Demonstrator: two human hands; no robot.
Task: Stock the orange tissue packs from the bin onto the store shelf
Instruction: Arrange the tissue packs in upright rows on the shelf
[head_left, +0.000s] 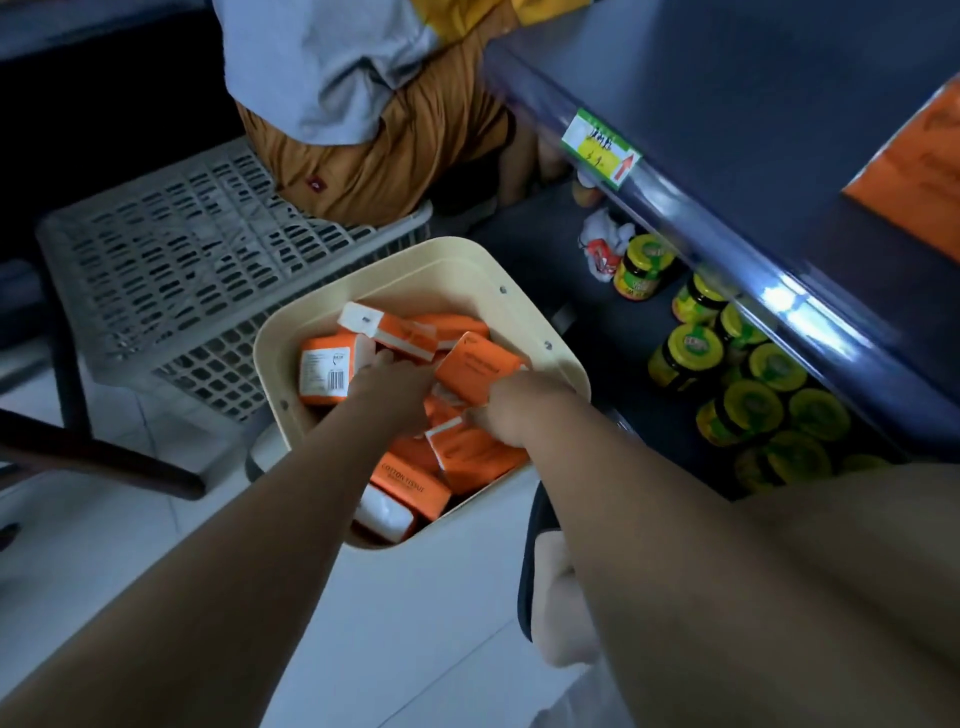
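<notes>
A cream bin (415, 260) stands on the floor below me, holding several orange tissue packs. Both my hands are down inside it. My left hand (387, 387) reaches among the packs near one with a barcode label (327, 374); its fingers are hidden, so its grip is unclear. My right hand (506, 410) curls around an orange pack (475, 371) that is tilted up against the bin's right wall. One more orange pack (914, 166) lies on the dark blue store shelf (753, 104) at the upper right.
Yellow-lidded jars (691, 348) fill the lower shelf right of the bin, with a white and red wrapper (602, 244) behind them. A grey slatted crate (182, 270) sits to the left. Another person in a grey top and mustard skirt (374, 156) crouches beyond the bin.
</notes>
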